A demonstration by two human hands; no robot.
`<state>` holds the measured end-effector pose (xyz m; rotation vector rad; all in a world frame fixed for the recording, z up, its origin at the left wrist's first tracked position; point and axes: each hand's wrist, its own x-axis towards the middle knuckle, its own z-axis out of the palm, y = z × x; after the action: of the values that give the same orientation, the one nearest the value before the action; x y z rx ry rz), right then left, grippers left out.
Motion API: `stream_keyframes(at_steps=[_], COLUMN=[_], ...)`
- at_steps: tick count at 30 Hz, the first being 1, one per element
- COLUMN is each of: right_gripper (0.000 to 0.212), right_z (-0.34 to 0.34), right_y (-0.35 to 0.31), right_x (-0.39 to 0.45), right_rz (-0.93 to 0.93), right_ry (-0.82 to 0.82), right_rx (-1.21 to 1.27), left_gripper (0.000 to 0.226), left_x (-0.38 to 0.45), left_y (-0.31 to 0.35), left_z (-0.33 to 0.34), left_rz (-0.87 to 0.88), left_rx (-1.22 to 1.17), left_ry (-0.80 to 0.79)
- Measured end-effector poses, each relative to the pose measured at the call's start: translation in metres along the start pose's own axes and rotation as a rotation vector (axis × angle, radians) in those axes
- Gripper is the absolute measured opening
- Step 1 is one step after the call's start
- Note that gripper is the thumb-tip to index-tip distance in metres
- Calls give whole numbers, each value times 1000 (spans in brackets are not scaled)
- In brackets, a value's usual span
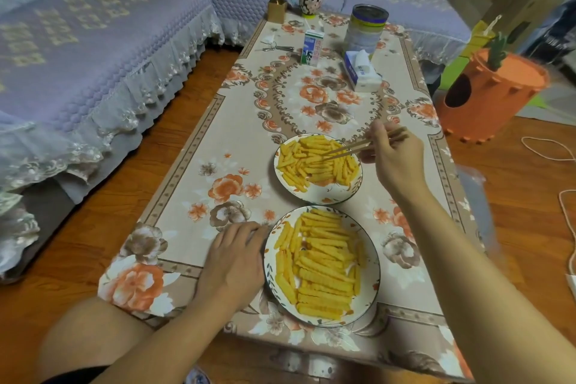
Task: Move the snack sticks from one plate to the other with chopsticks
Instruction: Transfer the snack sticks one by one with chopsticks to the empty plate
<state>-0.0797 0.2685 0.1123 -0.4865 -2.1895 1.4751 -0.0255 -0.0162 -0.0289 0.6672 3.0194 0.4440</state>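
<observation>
Two white patterned plates lie on the floral tablecloth, each with a pile of yellow snack sticks. The far plate [314, 195] carries a loose heap of sticks [314, 162]. The near plate [369, 287] holds sticks [324, 268] laid mostly side by side. My right hand [394, 162] grips wooden chopsticks [358, 146] whose tips reach down into the far heap. Whether the tips pinch a stick I cannot tell. My left hand [233, 262] rests on the cloth, fingers bent, against the left rim of the near plate.
Further back on the table stand a milk carton [312, 48], a tissue pack [361, 72], a tall tin [367, 28], a mug [310, 1], a small brown box [276, 9] and scissors [277, 47]. A sofa runs along the left. An orange bin [489, 97] stands at right.
</observation>
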Motion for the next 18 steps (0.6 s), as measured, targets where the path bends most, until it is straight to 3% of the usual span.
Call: stream_keyframes(at_steps=[9,18], right_gripper=[32,41], right_z=[0,-9], right_y=[-3,-12], right_x=[0,-6], right_rz=[-50,-7], right_ry=[-56,10], right_rx=[-90,28], left_gripper=[51,53], left_x=[-1,-2], left_y=[1,2], left_z=[-1,-3], left_rz=[8,9], left_rx=[16,22], left_ry=[5,2])
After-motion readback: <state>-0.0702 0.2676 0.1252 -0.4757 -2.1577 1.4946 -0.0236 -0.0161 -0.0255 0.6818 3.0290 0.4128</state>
